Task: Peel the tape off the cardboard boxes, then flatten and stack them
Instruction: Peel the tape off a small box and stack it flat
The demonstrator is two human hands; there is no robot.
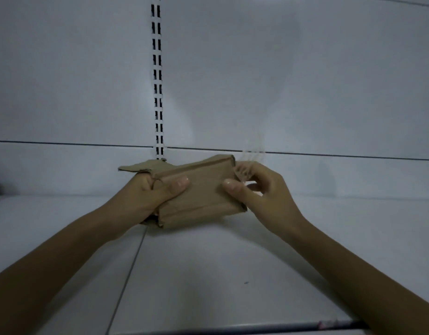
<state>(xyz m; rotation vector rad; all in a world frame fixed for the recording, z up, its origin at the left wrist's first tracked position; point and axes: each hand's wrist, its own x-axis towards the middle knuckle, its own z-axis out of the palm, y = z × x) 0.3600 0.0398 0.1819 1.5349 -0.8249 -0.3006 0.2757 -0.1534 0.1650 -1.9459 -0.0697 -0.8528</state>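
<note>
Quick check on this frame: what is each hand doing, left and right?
Left hand: closed on the cardboard box, thumb on its front.
Right hand: closed, pinching clear tape at the box's right end.

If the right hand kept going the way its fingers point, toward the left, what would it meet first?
The right hand already touches the cardboard box at its right end, so the box comes first; beyond it is the left hand.
</note>
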